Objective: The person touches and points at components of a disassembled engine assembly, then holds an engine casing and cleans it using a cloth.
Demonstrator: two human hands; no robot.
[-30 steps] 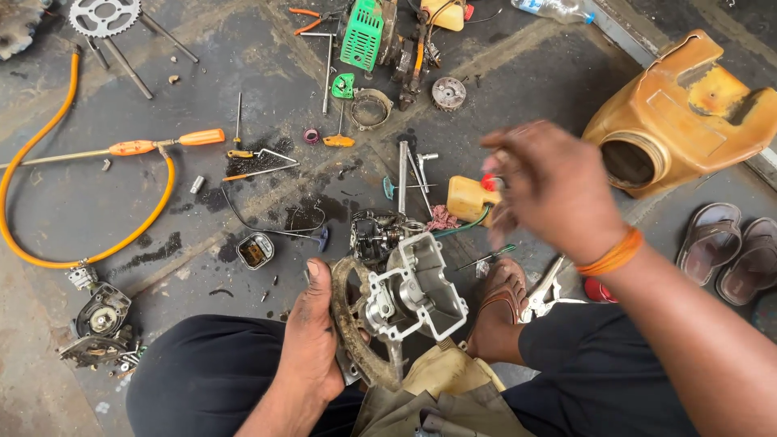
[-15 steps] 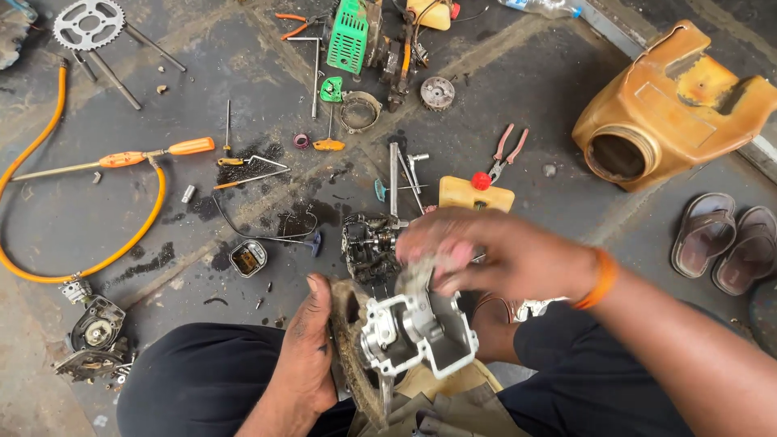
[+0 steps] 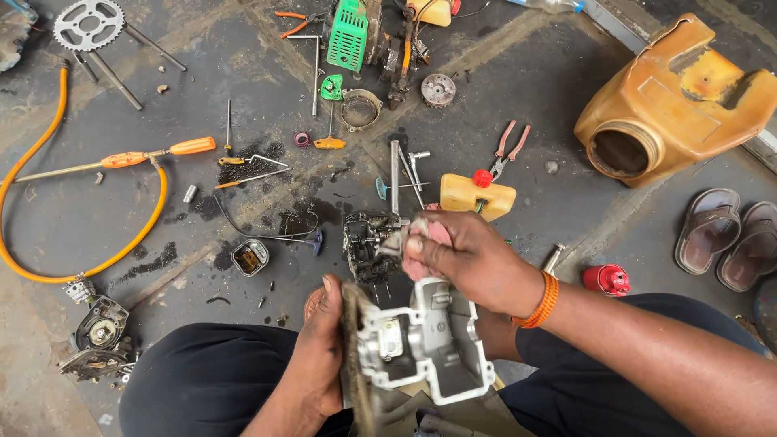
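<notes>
Oily concrete floor (image 3: 502,89); left hand (image 3: 324,356) grips cast-metal housing (image 3: 425,344), right hand (image 3: 469,259) pinches pink rag (image 3: 429,243).

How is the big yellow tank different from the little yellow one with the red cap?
The big tank lies far right, beside the sandals; the little tank lies near the right hand. The big tank is dull orange-yellow with an open round hole; the little tank is brighter and wears a red cap. The big tank is lumpy, the little tank flat. Both rest on the floor.
</notes>
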